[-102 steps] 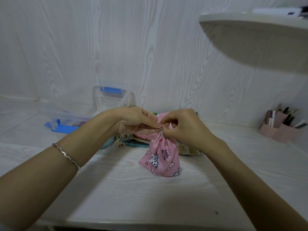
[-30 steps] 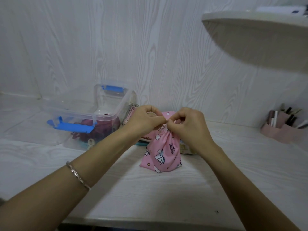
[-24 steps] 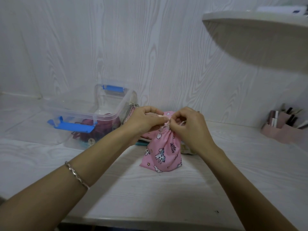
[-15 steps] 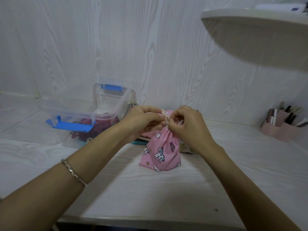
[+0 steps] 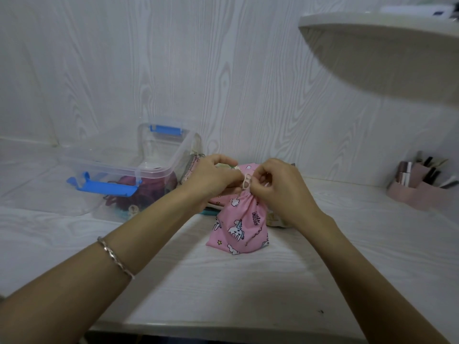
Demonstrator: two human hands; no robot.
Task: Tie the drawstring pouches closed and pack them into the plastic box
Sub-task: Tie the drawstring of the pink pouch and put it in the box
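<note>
A pink unicorn-print drawstring pouch [image 5: 240, 225] stands on the white table, its neck gathered tight. Just above the neck, my left hand [image 5: 211, 180] and my right hand [image 5: 280, 189] pinch the pale drawstring [image 5: 247, 182], which forms a small loop between my fingertips. Behind the pouch lies a flat pile of other pouches [image 5: 274, 219], mostly hidden by my hands. To the left stands the clear plastic box [image 5: 159, 170] with blue latches, and dark red pouches [image 5: 139, 192] lie inside it.
The box's clear lid [image 5: 82, 197] lies at the far left. A pink organiser [image 5: 419, 189] with small cosmetic items sits at the right against the wall. A rounded white shelf [image 5: 382, 28] juts out at the upper right. The table's front edge [image 5: 223, 328] is near me.
My fingers have worked the drawstring at the pouch's neck; a small loop of cord now shows between my fingertips. The pouch has stayed in the same spot.
</note>
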